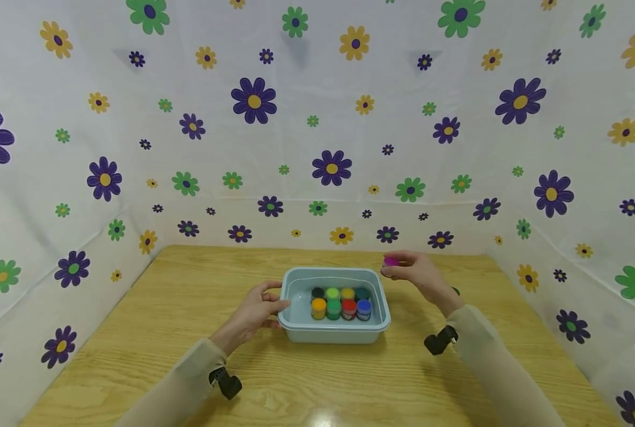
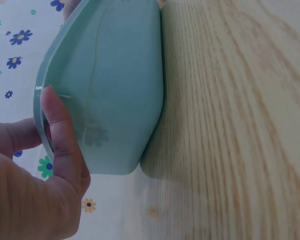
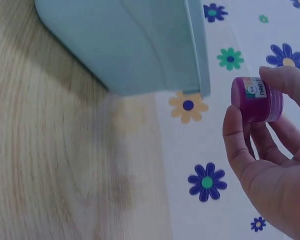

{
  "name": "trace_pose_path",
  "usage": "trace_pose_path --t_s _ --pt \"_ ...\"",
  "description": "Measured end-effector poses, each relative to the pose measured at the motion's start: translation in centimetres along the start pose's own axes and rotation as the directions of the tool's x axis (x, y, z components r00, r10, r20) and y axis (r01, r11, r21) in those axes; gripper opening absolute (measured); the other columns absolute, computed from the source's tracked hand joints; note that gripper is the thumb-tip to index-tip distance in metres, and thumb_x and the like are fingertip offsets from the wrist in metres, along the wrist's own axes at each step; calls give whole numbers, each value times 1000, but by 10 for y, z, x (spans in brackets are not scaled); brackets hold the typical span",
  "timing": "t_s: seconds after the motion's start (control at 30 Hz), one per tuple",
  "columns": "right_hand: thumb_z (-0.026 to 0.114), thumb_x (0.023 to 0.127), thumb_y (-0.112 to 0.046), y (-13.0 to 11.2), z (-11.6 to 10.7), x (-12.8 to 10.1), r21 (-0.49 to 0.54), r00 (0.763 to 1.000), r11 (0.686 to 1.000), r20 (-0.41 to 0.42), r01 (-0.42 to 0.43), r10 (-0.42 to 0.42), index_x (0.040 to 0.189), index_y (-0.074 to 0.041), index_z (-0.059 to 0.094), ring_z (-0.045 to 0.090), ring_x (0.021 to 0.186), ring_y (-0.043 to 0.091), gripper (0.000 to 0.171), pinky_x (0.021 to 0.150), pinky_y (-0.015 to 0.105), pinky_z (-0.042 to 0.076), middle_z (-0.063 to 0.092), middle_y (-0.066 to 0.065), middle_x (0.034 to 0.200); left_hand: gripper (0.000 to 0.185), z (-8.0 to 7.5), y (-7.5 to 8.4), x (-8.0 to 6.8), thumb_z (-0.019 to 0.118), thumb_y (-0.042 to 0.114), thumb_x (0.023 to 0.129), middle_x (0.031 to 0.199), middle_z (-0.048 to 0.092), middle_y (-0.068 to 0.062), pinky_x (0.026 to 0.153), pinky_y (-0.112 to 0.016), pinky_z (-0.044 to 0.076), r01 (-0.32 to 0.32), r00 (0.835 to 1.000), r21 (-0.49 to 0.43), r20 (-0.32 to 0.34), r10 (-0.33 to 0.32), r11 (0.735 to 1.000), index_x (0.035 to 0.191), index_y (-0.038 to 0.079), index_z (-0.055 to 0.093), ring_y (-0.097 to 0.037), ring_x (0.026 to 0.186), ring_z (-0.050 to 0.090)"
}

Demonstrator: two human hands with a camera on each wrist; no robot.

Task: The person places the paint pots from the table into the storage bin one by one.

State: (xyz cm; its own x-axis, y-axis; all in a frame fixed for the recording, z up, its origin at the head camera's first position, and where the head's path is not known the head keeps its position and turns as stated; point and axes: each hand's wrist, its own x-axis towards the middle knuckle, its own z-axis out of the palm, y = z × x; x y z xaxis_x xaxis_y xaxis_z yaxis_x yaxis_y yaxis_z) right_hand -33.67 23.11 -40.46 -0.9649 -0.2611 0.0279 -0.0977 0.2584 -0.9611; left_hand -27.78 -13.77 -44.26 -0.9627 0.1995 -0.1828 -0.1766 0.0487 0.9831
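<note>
A pale blue plastic tub (image 1: 335, 335) stands on the table with several small paint jars (image 1: 348, 309) in two rows inside it. Orange, green, red and blue jars form the front row; black, light green, yellow and dark teal ones the back row. My left hand (image 1: 257, 305) grips the tub's left rim, thumb over the edge and fingers against the outer wall (image 2: 105, 75). Beyond the tub's right back corner, my right hand (image 1: 416, 273) pinches a magenta paint jar (image 3: 255, 100) between thumb and fingers, held in the air. Its printed label faces the right wrist camera.
Behind my right wrist a small dark green object (image 1: 456, 290) shows, mostly hidden by the arm. The wooden table (image 1: 189, 332) runs back to a white flower-print sheet (image 1: 307, 231), which also hangs on both sides.
</note>
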Motion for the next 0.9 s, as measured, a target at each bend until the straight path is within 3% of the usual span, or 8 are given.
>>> trace_pose_path --t_s 0.27,0.47,0.7,0.9 --pt "75 75 -24 -6 29 4 -7 999 1000 42 -20 20 116 -7 56 55 94 27 49 84 40 49 59 13 107 54 2 2 0 67 11 82 93 52 -14 52 -34 53 5 999 0 -32 -4 1000 130 13 42 -36 85 58" --pt "75 75 -22 -11 48 7 -71 996 997 84 -2 8 116 -6 58 55 94 24 47 85 36 48 60 10 106 57 2 3 1 67 11 82 93 51 -13 54 -36 54 13 1000 5 -16 -13 1000 132 11 40 -35 85 58" --pt "73 77 -19 -18 78 8 -167 981 986 191 14 19 119 -5 57 57 94 21 47 85 35 48 62 5 106 56 7 18 -14 63 8 85 93 52 -13 58 -37 54 16 1000 26 7 -16 1000 134 6 36 -38 89 57" --pt "73 77 -22 -21 100 8 -232 972 972 235 42 14 117 -8 60 58 95 17 44 85 34 48 63 1 108 57 8 22 -20 62 9 86 93 52 -13 61 -40 54 6 1000 31 11 -7 1000 135 5 34 -39 89 56"
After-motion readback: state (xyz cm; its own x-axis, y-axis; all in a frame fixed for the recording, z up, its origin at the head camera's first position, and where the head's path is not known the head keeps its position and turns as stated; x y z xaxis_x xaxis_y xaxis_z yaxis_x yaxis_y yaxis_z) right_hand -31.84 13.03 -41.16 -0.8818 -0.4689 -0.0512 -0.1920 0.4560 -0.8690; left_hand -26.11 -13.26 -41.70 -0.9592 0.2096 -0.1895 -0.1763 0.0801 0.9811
